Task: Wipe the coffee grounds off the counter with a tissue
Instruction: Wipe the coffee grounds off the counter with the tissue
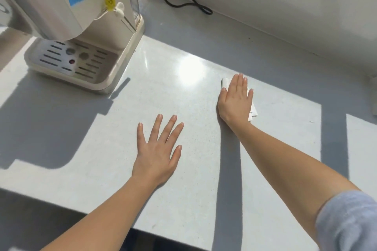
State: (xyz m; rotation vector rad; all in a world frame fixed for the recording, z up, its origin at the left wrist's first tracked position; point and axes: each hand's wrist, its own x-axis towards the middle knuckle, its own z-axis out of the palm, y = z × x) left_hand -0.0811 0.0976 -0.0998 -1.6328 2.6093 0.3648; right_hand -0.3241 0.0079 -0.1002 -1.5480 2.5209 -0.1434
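Note:
My right hand (236, 98) lies flat, fingers together, pressing a folded white tissue (253, 113) onto the pale grey counter (183, 108). Only the tissue's edges show, past my fingertips and beside my palm. My left hand (158, 153) rests flat on the counter nearer to me, fingers spread, holding nothing. A few tiny dark specks lie on the counter to the right of the tissue (311, 122). No clear heap of coffee grounds shows.
A cream coffee machine (81, 16) with a slotted drip tray (71, 61) stands at the back left. Its black cable (179, 2) loops along the white wall. The counter's front edge runs across the bottom left. Strong sunlight and shadows cross the surface.

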